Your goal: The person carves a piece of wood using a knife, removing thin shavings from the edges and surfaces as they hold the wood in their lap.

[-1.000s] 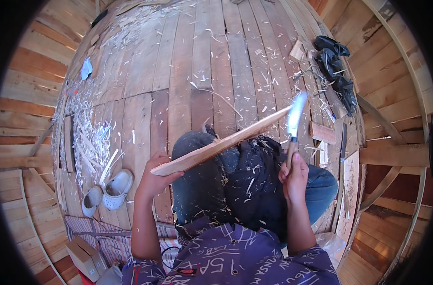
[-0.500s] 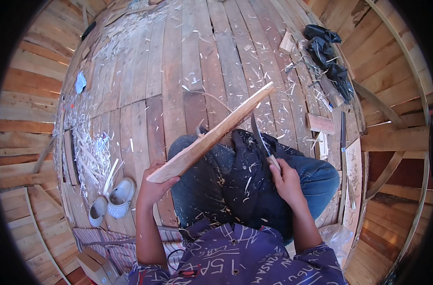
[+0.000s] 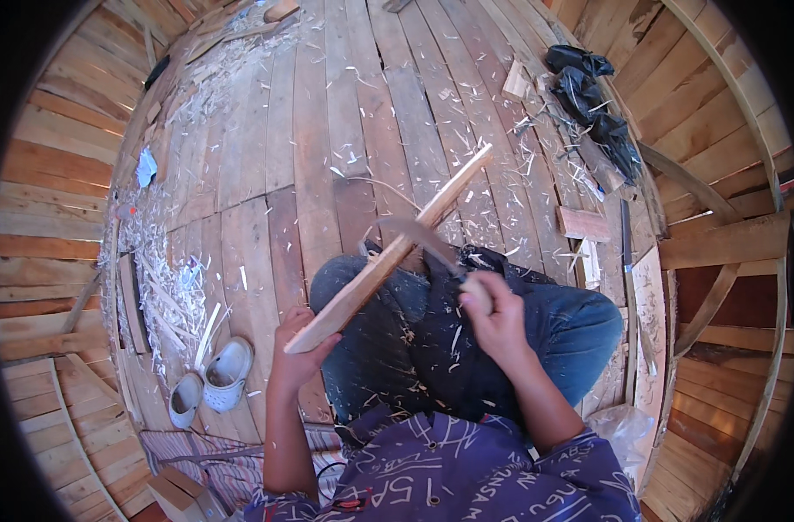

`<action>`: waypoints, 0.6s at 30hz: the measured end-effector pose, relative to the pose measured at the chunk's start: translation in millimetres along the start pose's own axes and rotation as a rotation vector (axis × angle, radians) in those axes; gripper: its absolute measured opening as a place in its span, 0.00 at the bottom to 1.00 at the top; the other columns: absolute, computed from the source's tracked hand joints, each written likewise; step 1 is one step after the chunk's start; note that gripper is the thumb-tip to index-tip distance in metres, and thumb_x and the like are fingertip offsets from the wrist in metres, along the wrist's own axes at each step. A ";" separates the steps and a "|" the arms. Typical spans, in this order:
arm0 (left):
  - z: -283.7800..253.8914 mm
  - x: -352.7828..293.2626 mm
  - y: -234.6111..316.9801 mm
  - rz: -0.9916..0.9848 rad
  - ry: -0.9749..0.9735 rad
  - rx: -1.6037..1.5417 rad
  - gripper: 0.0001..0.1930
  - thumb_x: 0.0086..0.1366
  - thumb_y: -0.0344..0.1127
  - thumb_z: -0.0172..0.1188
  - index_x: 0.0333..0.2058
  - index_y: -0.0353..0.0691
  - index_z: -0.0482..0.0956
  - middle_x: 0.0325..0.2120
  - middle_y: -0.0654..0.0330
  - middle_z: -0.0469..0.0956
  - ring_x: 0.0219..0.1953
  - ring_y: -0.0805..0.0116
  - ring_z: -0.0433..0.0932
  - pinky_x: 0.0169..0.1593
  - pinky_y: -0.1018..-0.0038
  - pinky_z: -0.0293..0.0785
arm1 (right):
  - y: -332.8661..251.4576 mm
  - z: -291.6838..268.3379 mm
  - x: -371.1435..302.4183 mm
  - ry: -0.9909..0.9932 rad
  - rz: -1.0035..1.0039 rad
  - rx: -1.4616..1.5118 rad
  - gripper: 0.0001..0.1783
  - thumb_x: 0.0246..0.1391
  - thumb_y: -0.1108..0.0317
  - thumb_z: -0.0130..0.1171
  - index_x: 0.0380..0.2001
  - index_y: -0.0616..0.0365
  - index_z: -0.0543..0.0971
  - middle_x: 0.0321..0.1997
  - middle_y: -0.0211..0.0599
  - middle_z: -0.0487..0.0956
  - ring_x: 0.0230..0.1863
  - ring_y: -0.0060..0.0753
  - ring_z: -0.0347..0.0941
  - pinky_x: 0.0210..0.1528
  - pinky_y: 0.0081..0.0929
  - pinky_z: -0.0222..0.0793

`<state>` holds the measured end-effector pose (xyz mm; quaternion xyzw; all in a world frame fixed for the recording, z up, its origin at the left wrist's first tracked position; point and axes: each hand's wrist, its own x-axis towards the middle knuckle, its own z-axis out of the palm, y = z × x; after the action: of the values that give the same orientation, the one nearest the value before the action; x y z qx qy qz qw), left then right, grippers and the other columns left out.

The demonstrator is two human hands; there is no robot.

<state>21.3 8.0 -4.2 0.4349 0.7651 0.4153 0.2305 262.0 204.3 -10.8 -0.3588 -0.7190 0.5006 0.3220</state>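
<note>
A long pale strip of wood (image 3: 366,290) slants up and away to the right above my crossed legs. Its near end is gripped by my left hand (image 3: 303,350), thumb on one side and fingers on the other. In my right hand (image 3: 499,320) is a knife, held by its handle. The curved knife blade (image 3: 421,237), a little blurred, crosses over the middle of the wood strip and points left. Whether the edge touches the wood I cannot tell. Dark cloth (image 3: 449,348) dusted with shavings covers my lap.
Shavings (image 3: 175,287) litter the plank floor (image 3: 275,148), thickest at the left. Pale clogs (image 3: 227,374) stand near my left knee. Black plastic bags (image 3: 592,104) and a short wood block (image 3: 584,224) lie at the right. A cardboard box (image 3: 184,496) sits at the lower left.
My right hand has moved left and up, swinging the knife from beside the wood strip to across it. The strip's near end and my left hand have shifted slightly right and nearer.
</note>
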 end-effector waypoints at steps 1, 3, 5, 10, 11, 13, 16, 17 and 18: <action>1.0 -0.2 2.6 0.008 -0.002 0.007 0.11 0.43 0.29 0.71 0.26 0.33 0.79 0.22 0.57 0.73 0.32 0.60 0.69 0.39 0.68 0.68 | -3.1 9.1 4.7 -0.049 -0.066 -0.025 0.14 0.52 0.66 0.63 0.40 0.60 0.76 0.30 0.47 0.80 0.30 0.41 0.80 0.31 0.30 0.72; 0.4 0.5 6.4 0.025 -0.007 0.021 0.11 0.43 0.29 0.71 0.25 0.33 0.78 0.22 0.57 0.72 0.31 0.60 0.69 0.38 0.68 0.68 | 0.4 16.3 19.2 -0.071 -0.124 -0.207 0.16 0.52 0.63 0.63 0.41 0.59 0.77 0.29 0.50 0.80 0.31 0.50 0.79 0.32 0.36 0.73; -2.1 -4.1 4.8 0.023 0.013 0.031 0.12 0.44 0.29 0.71 0.26 0.33 0.78 0.23 0.56 0.72 0.31 0.60 0.69 0.38 0.69 0.68 | 19.3 15.2 41.4 0.023 -0.221 -0.407 0.19 0.52 0.56 0.61 0.41 0.59 0.77 0.26 0.51 0.79 0.27 0.59 0.76 0.30 0.44 0.73; -2.5 -8.5 -7.6 -0.007 -0.077 0.053 0.14 0.47 0.31 0.69 0.31 0.29 0.79 0.28 0.55 0.75 0.35 0.63 0.72 0.40 0.72 0.69 | 64.4 -67.0 99.5 0.373 0.143 -0.430 0.20 0.60 0.55 0.52 0.39 0.64 0.77 0.27 0.57 0.78 0.30 0.53 0.78 0.30 0.41 0.69; -3.1 -10.3 -6.7 -0.030 -0.052 0.031 0.14 0.47 0.31 0.69 0.32 0.29 0.79 0.28 0.55 0.75 0.35 0.64 0.72 0.40 0.72 0.69 | 52.7 -63.6 96.9 0.316 0.134 -0.377 0.19 0.59 0.56 0.53 0.38 0.64 0.77 0.27 0.57 0.78 0.30 0.53 0.78 0.30 0.40 0.69; -0.8 -13.1 -1.8 -0.074 -0.014 -0.020 0.15 0.47 0.32 0.70 0.32 0.29 0.79 0.29 0.56 0.74 0.35 0.65 0.72 0.41 0.72 0.69 | 21.8 -56.9 70.6 0.206 0.121 -0.279 0.16 0.58 0.58 0.55 0.36 0.63 0.78 0.28 0.57 0.79 0.31 0.52 0.79 0.31 0.38 0.70; 6.5 -5.7 1.0 -0.072 0.019 -0.099 0.11 0.45 0.29 0.71 0.25 0.32 0.76 0.25 0.56 0.72 0.31 0.62 0.70 0.36 0.72 0.67 | -6.0 -25.3 31.1 -0.062 -0.053 -0.304 0.13 0.55 0.59 0.59 0.34 0.59 0.77 0.24 0.52 0.79 0.28 0.53 0.79 0.30 0.38 0.73; 8.8 -6.7 -0.3 -0.066 0.017 -0.099 0.11 0.45 0.29 0.70 0.25 0.32 0.77 0.25 0.55 0.72 0.31 0.62 0.70 0.36 0.72 0.67 | -9.2 -15.8 25.7 -0.154 -0.042 -0.334 0.14 0.54 0.59 0.60 0.34 0.58 0.77 0.23 0.50 0.78 0.28 0.53 0.78 0.30 0.39 0.73; 8.5 -10.2 -2.5 -0.061 0.017 -0.094 0.11 0.46 0.29 0.70 0.26 0.32 0.77 0.26 0.55 0.72 0.32 0.62 0.70 0.37 0.72 0.67 | -9.2 -7.6 24.6 -0.171 -0.029 -0.339 0.14 0.53 0.58 0.60 0.33 0.58 0.76 0.22 0.50 0.78 0.27 0.53 0.78 0.29 0.40 0.73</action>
<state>31.4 2.2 -11.0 0.3964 0.7596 0.4473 0.2565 253.3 226.5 2.7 -0.3537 -0.8229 0.3963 0.2018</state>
